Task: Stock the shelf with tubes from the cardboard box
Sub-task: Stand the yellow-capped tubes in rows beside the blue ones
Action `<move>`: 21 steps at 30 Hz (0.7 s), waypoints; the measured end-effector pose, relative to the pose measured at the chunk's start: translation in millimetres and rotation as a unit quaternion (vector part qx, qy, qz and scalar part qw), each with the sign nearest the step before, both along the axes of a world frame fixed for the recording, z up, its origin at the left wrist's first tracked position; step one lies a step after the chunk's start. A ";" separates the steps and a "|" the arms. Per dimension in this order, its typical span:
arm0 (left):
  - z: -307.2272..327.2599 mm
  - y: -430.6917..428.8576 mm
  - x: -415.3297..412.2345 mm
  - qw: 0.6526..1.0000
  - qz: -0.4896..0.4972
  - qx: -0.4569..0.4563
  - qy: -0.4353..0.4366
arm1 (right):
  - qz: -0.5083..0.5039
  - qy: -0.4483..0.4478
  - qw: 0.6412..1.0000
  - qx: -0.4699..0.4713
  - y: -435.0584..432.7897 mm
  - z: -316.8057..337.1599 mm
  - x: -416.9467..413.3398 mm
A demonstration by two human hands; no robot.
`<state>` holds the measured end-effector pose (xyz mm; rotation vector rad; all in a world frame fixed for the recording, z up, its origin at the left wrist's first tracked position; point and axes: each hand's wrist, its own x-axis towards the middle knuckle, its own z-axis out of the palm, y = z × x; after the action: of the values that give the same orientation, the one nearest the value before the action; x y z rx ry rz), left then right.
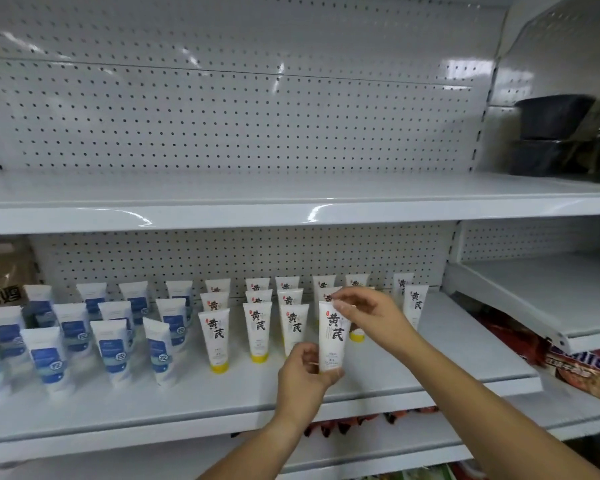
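Grip: our left hand [302, 374] holds the tube [331, 337] by its base, right hand [369, 311] pinches its top | open shelf [447, 351] lies right of it

White tube [331, 336] reads "黄芪"; blue tubes [113, 355] "控".

On the middle shelf [187, 403], the left tube rows [111, 344] stand beside the right tube rows [257, 327]; far left, behind them, sits what may be a cardboard box [4, 271].

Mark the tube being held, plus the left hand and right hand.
held tube [332, 332], head view, printed front.
left hand [301, 375], head view, back of hand.
right hand [368, 308], head view, back of hand.
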<state>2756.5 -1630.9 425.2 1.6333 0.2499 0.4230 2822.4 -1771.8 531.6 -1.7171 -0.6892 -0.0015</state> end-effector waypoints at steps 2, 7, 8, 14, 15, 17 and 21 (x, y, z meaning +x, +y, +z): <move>-0.8 -8.7 5.7 1.000 0.010 -0.007 -0.001 | 0.003 0.001 1.000 -0.008 -9.6 -3.8 3.5; -7.1 -26.8 17.1 0.999 0.044 -0.015 0.000 | 0.013 -0.004 1.000 -0.023 -26.7 -17.8 19.5; -9.0 -30.1 18.7 0.999 0.047 -0.012 0.002 | 0.014 -0.003 1.000 -0.026 -27.7 -21.4 23.7; -17.0 -34.2 31.6 0.998 0.061 0.000 0.008 | 0.010 0.004 1.000 -0.025 -22.7 -32.3 47.2; -17.7 -33.5 34.1 0.998 0.064 0.003 0.009 | 0.009 0.006 1.000 -0.023 -20.9 -34.2 50.5; -18.3 -32.3 40.1 0.998 0.067 0.007 0.012 | 0.002 0.011 1.000 -0.017 -18.0 -40.6 57.0; -21.2 -34.9 55.8 0.997 0.074 0.008 0.019 | -0.004 0.013 1.000 -0.021 -18.1 -49.9 71.4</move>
<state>2812.3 -1665.9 404.0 1.6455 0.3985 0.5091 2893.8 -1789.8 481.8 -1.7566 -0.6674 0.0284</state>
